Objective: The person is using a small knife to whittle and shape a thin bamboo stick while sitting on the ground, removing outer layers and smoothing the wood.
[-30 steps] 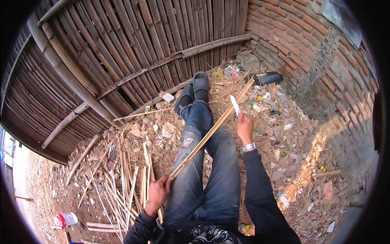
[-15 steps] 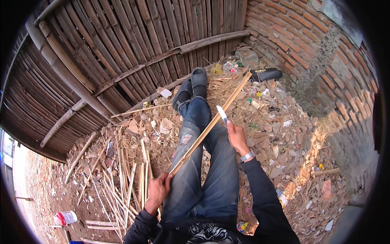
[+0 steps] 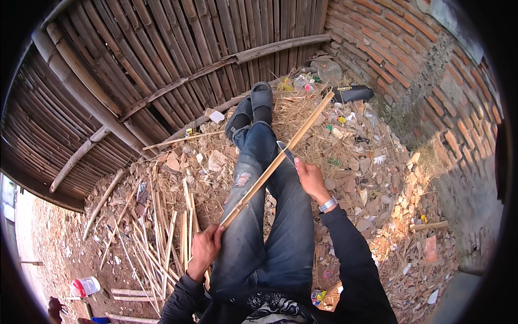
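Observation:
A long, pale split-bamboo strip (image 3: 265, 175) runs slantwise across my jeans, from my left hand toward the far right. My left hand (image 3: 204, 249) is closed around its near end, beside my thigh. In my right hand (image 3: 312, 181) is a knife (image 3: 286, 154), its blade lying across the strip around the middle, above my knee. The knife's handle is mostly hidden by my fingers. More split bamboo strips (image 3: 162, 243) lie in a loose heap on the ground to the left of my legs.
A bamboo-slat wall (image 3: 205, 43) stands ahead, a brick wall (image 3: 394, 32) at the right. Rubble and litter (image 3: 350, 178) cover the ground. A black case (image 3: 353, 93) lies beyond the strip's tip. At lower left are a white-and-red tub (image 3: 85, 287) and a dark, unclear shape (image 3: 55, 309).
The knife has shifted left, its blade turning from beside the strip to across it. My left hand stays on the near end. A dark shape has appeared at lower left.

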The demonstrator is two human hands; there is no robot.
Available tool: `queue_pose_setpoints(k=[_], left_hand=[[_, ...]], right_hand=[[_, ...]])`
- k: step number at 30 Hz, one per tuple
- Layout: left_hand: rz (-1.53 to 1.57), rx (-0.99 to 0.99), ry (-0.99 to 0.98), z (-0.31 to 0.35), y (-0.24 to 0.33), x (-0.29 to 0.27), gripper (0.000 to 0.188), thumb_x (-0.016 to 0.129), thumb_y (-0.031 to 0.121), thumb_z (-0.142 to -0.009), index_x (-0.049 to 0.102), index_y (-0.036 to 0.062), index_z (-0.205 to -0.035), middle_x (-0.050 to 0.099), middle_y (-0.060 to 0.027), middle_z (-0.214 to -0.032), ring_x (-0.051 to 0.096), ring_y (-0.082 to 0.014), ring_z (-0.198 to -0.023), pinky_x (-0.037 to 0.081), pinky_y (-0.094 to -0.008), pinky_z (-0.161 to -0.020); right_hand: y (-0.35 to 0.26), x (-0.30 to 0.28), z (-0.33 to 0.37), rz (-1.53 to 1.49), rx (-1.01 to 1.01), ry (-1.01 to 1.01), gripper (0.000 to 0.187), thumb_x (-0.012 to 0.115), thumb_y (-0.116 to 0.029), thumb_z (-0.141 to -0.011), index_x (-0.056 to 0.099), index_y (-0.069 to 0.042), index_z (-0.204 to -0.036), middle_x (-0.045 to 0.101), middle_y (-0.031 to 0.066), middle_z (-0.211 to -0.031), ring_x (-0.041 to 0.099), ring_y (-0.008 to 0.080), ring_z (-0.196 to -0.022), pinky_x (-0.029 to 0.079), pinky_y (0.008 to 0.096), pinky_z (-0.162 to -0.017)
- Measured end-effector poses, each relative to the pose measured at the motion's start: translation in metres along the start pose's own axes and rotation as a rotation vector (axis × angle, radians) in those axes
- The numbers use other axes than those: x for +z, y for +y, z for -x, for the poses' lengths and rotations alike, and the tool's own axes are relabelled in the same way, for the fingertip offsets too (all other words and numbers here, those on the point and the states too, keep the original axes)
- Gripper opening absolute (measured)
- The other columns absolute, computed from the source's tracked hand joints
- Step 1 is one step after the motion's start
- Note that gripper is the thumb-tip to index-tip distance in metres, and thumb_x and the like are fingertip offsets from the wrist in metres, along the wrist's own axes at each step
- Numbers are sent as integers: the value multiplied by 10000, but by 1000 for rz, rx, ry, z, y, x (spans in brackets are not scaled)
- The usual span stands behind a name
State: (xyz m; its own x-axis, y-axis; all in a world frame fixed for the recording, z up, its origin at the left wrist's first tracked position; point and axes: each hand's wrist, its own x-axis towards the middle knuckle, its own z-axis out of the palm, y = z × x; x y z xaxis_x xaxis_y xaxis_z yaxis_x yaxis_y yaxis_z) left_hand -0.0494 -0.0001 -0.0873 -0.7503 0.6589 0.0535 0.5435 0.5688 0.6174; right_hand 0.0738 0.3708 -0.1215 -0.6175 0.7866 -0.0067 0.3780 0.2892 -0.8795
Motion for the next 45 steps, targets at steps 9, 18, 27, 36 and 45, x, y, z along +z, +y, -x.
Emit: queue_pose_setpoints(k=[9,18,27,36,45], left_hand=[[-25,-50,-50,0,7,-3,341,644,368,-1035,726,72,-886,622,-222,-615,666,-435,-596,500,-509,-532],[2,-54,-48,1,9,-2,340,643,370,-1036,728,70,-901,632,-227,-626,661,-450,-599,506,-522,-548],[-12,-42,-1,2,10,3,308,657,360,-1027,721,94,-887,642,-229,-647,667,-464,-632,503,-523,-541],[-3,-21,-18,1,7,3,320,668,330,-1023,718,51,-874,622,-233,-634,650,-448,-596,487,-517,-533],[-1,-37,-25,0,17,-6,305,668,327,-1021,721,61,-883,642,-234,-658,658,-446,-612,501,-502,-558]], right_hand=[[-3,33,33,15,-16,74,631,473,-521,-1102,621,25,-824,501,68,-597,477,174,-577,414,397,-573],[-21,29,60,-16,-70,-17,615,500,-501,-1096,611,20,-787,497,99,-591,479,208,-567,414,416,-577],[-28,59,38,-84,-172,46,635,456,-488,-1109,630,47,-815,552,150,-591,562,255,-561,435,442,-583],[-40,77,79,-115,-83,-14,666,431,-525,-1104,656,26,-807,591,213,-628,634,414,-624,457,493,-595],[-38,56,72,-525,288,-394,614,455,-575,-1091,526,-78,-737,458,14,-554,457,144,-454,329,349,-429]])
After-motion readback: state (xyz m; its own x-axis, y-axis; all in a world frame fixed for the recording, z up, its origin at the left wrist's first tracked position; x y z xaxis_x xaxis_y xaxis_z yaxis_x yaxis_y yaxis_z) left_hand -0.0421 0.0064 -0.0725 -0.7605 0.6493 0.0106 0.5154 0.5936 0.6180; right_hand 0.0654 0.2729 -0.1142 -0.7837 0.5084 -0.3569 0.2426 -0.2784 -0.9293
